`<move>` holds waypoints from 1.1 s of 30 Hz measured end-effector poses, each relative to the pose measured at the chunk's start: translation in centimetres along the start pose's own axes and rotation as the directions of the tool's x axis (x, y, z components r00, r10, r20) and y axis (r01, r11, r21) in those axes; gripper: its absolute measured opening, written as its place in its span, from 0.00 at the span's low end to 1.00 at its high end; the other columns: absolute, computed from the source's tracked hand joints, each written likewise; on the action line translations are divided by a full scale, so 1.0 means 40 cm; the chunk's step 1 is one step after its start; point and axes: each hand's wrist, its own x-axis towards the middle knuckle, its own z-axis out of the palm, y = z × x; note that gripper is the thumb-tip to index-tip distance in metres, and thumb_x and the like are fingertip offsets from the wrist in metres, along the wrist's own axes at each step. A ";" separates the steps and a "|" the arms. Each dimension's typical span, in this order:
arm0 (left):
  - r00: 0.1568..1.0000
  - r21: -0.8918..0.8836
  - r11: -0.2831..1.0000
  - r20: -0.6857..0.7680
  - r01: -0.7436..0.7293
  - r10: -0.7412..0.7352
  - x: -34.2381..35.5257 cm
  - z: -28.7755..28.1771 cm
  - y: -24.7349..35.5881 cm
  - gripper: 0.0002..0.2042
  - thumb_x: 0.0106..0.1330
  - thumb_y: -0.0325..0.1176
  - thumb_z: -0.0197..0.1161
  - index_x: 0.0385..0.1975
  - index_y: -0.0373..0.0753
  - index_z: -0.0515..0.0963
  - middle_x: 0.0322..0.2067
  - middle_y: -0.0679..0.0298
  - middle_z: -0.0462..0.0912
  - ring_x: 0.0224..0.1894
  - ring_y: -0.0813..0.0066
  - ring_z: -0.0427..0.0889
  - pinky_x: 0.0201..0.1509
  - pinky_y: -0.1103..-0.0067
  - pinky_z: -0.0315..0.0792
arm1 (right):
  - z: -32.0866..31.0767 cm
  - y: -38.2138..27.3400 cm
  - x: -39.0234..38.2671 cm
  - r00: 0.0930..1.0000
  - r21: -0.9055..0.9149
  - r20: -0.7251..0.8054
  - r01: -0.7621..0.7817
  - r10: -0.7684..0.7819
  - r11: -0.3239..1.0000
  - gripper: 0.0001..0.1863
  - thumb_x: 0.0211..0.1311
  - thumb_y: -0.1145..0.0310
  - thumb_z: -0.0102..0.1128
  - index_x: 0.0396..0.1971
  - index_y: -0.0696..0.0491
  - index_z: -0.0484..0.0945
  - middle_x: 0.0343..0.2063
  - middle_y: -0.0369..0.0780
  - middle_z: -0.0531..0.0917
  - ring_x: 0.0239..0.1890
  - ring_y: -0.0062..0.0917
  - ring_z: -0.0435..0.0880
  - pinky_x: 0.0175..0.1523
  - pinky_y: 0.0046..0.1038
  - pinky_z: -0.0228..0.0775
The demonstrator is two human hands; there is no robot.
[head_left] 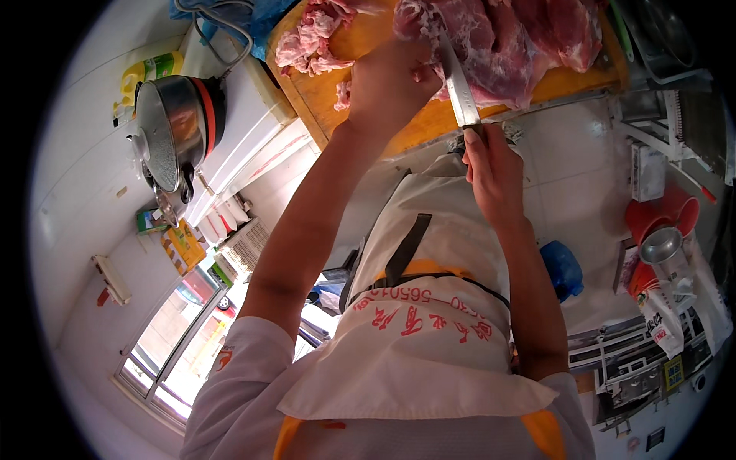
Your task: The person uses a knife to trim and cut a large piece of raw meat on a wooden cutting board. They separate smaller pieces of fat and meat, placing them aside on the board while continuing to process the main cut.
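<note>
Gripping one knife (458, 80) tight, the right hand (494, 172) points its blade into the big raw meat (514, 38). One left hand (387, 84) presses down on that meat, on one wooden board (322, 96). Two meat piles show, both cut off at the top edge. Left fingertips are hidden.

Raw meat (498, 46) on orange cutting board (322, 92)

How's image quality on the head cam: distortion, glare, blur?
Head view: heavy fisheye, black vignette corners, edges bent near the rim; window blown out by daylight; knife, raw meat and both hands, left hand and right hand, reasonably sharp.
</note>
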 end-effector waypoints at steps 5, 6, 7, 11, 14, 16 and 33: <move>1.000 0.000 1.000 0.009 -0.001 0.001 0.000 -0.009 -0.002 0.10 0.55 0.28 0.77 0.37 0.41 0.90 0.27 0.64 0.89 0.29 0.76 0.90 0.37 0.78 0.85 | 0.023 0.017 0.007 0.998 -0.032 -0.009 0.062 -0.063 0.998 0.14 0.86 0.60 0.59 0.42 0.57 0.77 0.25 0.46 0.81 0.25 0.43 0.81 0.35 0.41 0.73; 1.000 -0.016 1.000 -0.002 0.005 -0.005 -0.002 -0.007 -0.007 0.10 0.55 0.27 0.77 0.38 0.41 0.90 0.27 0.64 0.89 0.29 0.76 0.90 0.37 0.78 0.85 | 0.026 0.018 0.009 0.998 -0.047 -0.003 0.057 -0.057 0.997 0.14 0.86 0.61 0.59 0.41 0.57 0.76 0.25 0.47 0.81 0.26 0.46 0.81 0.35 0.42 0.73; 1.000 -0.033 0.999 -0.012 0.010 -0.010 -0.003 -0.006 -0.010 0.10 0.55 0.27 0.77 0.38 0.41 0.90 0.28 0.64 0.89 0.29 0.76 0.90 0.36 0.78 0.85 | 0.027 0.019 0.010 0.999 -0.062 0.002 0.052 -0.052 0.997 0.14 0.85 0.61 0.59 0.40 0.57 0.75 0.25 0.48 0.81 0.27 0.48 0.82 0.35 0.43 0.73; 0.999 0.029 0.999 0.049 0.018 -0.019 -0.002 -0.015 -0.005 0.09 0.55 0.26 0.76 0.36 0.40 0.89 0.27 0.64 0.88 0.28 0.77 0.89 0.36 0.79 0.85 | 0.022 0.036 0.010 0.992 -0.182 0.023 0.126 -0.123 0.975 0.14 0.84 0.62 0.59 0.39 0.57 0.74 0.25 0.50 0.82 0.30 0.54 0.83 0.35 0.48 0.72; 0.996 0.113 0.994 0.092 0.008 -0.018 -0.008 -0.030 -0.002 0.09 0.54 0.25 0.77 0.36 0.39 0.88 0.26 0.64 0.87 0.28 0.78 0.89 0.36 0.79 0.85 | 0.009 0.062 -0.020 0.982 -0.257 0.056 0.190 -0.182 0.948 0.13 0.84 0.63 0.59 0.40 0.56 0.74 0.27 0.51 0.82 0.31 0.54 0.84 0.35 0.49 0.72; 0.997 0.141 0.989 0.079 -0.037 0.026 -0.020 -0.031 -0.010 0.10 0.54 0.25 0.78 0.35 0.39 0.88 0.26 0.65 0.87 0.28 0.78 0.88 0.36 0.80 0.85 | 0.000 0.073 -0.041 0.981 -0.263 0.061 0.191 -0.182 0.946 0.12 0.84 0.63 0.60 0.41 0.56 0.74 0.28 0.51 0.82 0.31 0.54 0.83 0.34 0.49 0.72; 0.999 0.105 0.994 -0.037 -0.018 0.022 -0.073 -0.017 -0.008 0.09 0.55 0.21 0.75 0.37 0.36 0.89 0.27 0.67 0.87 0.27 0.84 0.85 0.34 0.82 0.83 | -0.111 0.078 -0.006 0.973 -0.365 0.157 0.218 -0.170 0.905 0.09 0.81 0.64 0.61 0.43 0.55 0.77 0.26 0.45 0.83 0.28 0.48 0.85 0.34 0.45 0.76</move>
